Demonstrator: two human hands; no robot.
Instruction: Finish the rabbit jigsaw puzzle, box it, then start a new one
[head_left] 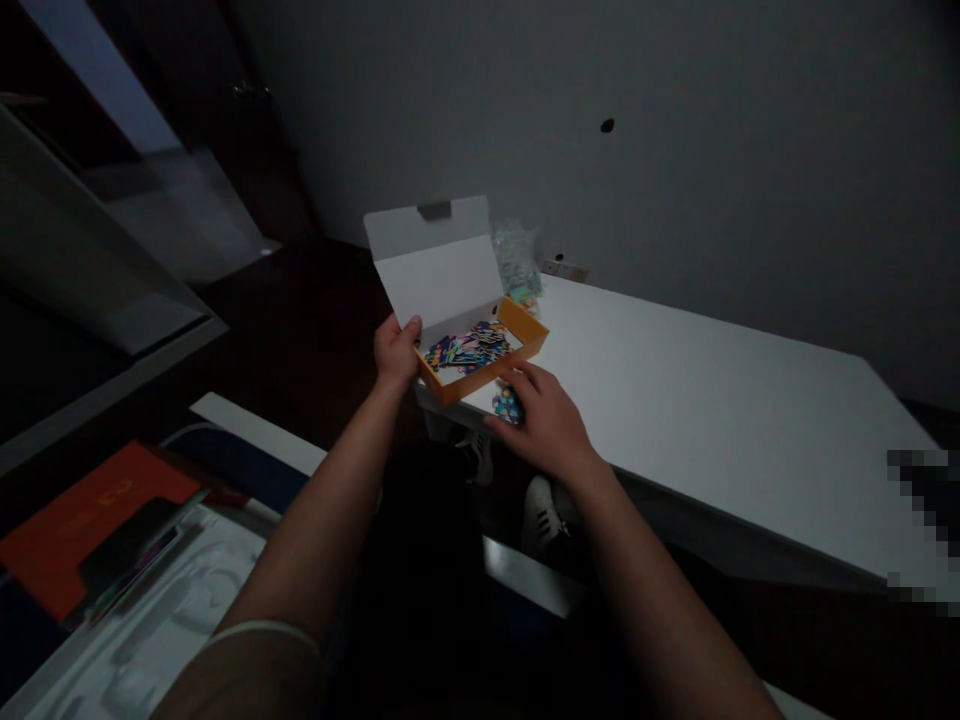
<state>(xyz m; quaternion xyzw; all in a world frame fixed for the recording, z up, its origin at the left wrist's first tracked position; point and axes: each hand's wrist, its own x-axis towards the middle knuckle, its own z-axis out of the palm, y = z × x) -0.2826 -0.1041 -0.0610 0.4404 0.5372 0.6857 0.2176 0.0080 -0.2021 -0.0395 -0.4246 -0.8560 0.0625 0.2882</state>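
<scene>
My left hand (397, 350) grips the left end of an open cardboard box (534, 345), thumb over the rim. The box has yellow-orange outer sides, and its white lid (442, 285) stands raised at the back. Inside lies a loose heap of small, flat, colourful printed pieces (474, 347). In front of the box's near wall, my right hand (551, 415) is curled, with thumb and fingers around a small bunch of similar colourful pieces (507, 403). Its fingertips are close to the box wall; whether they touch it I cannot tell.
A white table (697, 400) stretches to the right along a grey wall. Behind the box lies a clear plastic bag (516, 255) with pale green contents. At lower left are an orange box (97, 515) and a white moulded tray (180, 610). Shoes (541, 515) show below the table edge.
</scene>
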